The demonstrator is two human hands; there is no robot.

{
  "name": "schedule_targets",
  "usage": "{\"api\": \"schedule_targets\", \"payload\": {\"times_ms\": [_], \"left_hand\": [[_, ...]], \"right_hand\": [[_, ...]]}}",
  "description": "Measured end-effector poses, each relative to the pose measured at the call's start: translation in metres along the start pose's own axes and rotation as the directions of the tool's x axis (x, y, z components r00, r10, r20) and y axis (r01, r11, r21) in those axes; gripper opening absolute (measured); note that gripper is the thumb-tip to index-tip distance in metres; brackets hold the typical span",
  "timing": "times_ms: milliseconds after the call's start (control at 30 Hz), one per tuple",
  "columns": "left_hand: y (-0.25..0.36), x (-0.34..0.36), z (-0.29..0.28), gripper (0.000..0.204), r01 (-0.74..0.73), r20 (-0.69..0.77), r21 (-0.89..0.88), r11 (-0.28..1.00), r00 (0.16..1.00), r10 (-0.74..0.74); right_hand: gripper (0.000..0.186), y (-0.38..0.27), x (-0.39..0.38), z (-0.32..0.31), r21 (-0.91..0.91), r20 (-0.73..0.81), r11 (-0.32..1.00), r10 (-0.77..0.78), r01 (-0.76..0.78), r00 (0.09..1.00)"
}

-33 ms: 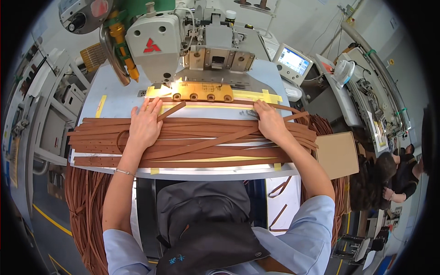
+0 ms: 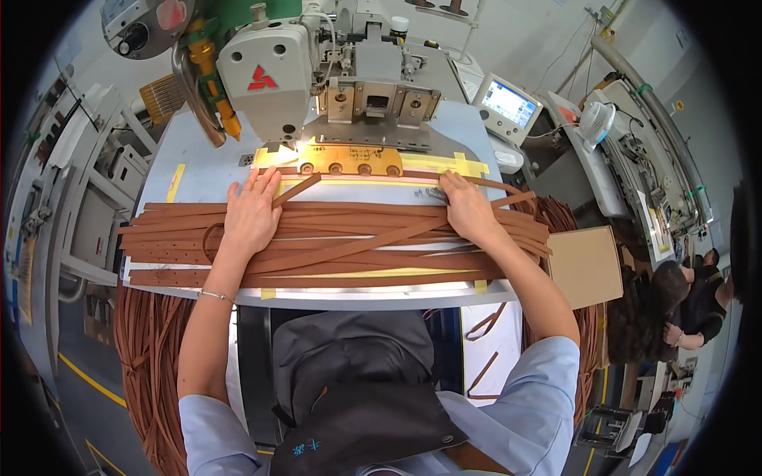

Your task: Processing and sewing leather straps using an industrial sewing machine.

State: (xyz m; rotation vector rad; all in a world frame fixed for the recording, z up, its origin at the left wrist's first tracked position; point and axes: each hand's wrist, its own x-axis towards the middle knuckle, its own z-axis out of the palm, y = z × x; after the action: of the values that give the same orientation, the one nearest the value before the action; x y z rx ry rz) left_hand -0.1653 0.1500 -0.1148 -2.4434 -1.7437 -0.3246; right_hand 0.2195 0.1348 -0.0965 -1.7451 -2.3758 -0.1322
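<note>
My left hand [image 2: 252,210] lies with fingers stretched out over the brown straps [image 2: 349,238], its fingertips at a strap beside a yellow jig plate [image 2: 349,163] with several round holes. My right hand [image 2: 464,202] rests with slightly bent fingers apart at the right end of that strap, along the yellow tape [image 2: 468,166]; what lies under its fingertips is partly hidden. Behind the jig stands the white machine head [image 2: 262,79], a light glowing at its lower edge. The straps lie lengthwise in a loose layer across the pale worktable [image 2: 190,151], some crossing at a slant.
A cardboard box [image 2: 583,266] sits at the table's right. Strap bundles [image 2: 147,365] hang at both sides. A control screen [image 2: 508,103] and small fan [image 2: 595,123] stand back right. Another person [image 2: 698,317] is at the far right. A metal frame [image 2: 87,222] stands left.
</note>
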Motion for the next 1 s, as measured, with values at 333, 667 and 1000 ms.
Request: {"api": "schedule_targets", "payload": {"times_ms": [333,667,1000], "left_hand": [[-0.017,-0.057,-0.05,0.035,-0.001,-0.261,-0.233,0.972,0.963,-0.062],[-0.034,-0.194,-0.108,0.023,0.568,0.123,-0.108,0.816,0.822,-0.555],[-0.045,-0.331,-0.045,0.02,0.568,0.079,0.556,0.607,0.691,-0.718]], "right_hand": [[0.041,-0.004,-0.044,-0.049,0.214,-0.05,0.951,-0.219,0.225,0.974],[0.035,0.021,-0.068,-0.056,0.174,-0.205,0.949,-0.228,0.264,0.952],[0.048,-0.009,-0.03,-0.015,0.157,0.017,0.939,-0.312,0.306,0.95]]}}
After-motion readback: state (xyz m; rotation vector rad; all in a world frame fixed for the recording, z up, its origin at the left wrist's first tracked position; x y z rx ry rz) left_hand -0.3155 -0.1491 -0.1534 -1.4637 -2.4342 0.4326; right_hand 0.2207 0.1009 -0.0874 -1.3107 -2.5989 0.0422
